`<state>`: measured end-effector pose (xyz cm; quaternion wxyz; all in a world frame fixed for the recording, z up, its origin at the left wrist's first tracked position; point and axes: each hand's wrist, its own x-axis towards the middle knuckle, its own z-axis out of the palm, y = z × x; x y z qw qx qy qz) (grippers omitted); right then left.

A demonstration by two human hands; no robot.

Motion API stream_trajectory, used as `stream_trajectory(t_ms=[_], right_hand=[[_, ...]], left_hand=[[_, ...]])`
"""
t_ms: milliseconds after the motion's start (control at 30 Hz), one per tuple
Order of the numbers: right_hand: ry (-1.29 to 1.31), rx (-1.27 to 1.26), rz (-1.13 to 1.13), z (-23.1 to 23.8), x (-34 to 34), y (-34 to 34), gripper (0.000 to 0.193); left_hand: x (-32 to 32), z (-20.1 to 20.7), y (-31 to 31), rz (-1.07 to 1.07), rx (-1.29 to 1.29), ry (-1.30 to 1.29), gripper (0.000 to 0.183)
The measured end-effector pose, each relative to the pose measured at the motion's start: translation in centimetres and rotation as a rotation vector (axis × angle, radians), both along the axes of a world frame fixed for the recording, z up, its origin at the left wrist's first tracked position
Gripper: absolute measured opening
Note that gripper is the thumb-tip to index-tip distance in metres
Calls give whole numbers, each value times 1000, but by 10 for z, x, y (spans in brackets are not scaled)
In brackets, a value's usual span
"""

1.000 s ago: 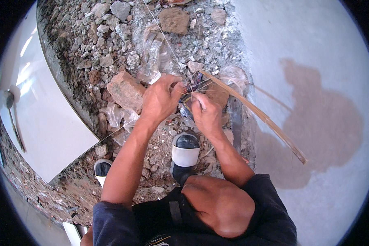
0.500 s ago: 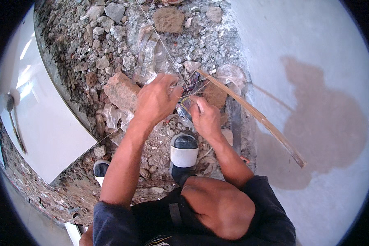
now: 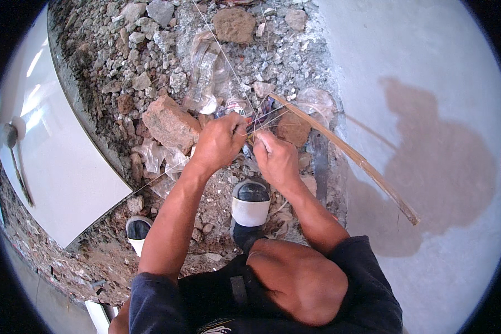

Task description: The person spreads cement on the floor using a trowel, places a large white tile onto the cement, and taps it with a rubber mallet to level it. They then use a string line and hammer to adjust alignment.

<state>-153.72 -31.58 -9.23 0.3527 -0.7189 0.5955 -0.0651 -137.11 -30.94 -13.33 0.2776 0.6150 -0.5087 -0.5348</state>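
My left hand [image 3: 222, 140] and my right hand [image 3: 275, 159] meet low over the rubble, with their fingertips almost touching. Each is closed in a pinch on thin white string [image 3: 222, 49], which runs up from between them toward the far left. More strands cross to the tip of a split wooden stick [image 3: 348, 153], which slants down to the right over the smooth grey floor. Behind my fingers lies crumpled packaging, partly hidden. A broken brick [image 3: 171, 123] is beside my left hand; another brick piece [image 3: 293, 129] lies beyond my right knuckles.
Loose stones and plastic wrapping [image 3: 315, 103] cover the ground. A white panel [image 3: 67, 161] lies at left with a spoon-shaped tool [image 3: 15, 161] on it. My slippered foot [image 3: 251, 211] stands just below my hands. Smooth grey floor [image 3: 428, 167] extends at right.
My left hand has come down and closed its fingers on the string near my right hand. The right hand stays nearly in place, and the stick has shifted slightly.
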Motion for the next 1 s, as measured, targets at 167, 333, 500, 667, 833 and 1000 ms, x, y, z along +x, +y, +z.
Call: stream_trajectory(t_ms=[167,333,500,667,833,1000], right_hand=[[-56,-44,33,3,14,-18,17],[-4,-38,-43,3,31,-57,19],[-274,101,-463,5,45,-74,24],[-330,35,-554,10,51,-77,26],[-432,62,-616,6,51,-76,26],[-421,35,-583,-1,48,-78,25]], left_hand=[[-2,-4,0,18,-13,18,19],[6,1,-6,-3,52,49,18],[-24,11,-31,137,-121,-166,17],[-35,-1,-55,74,-13,2,18],[-31,-22,-71,-25,12,304,17],[-29,-20,-79,-25,57,398,14]])
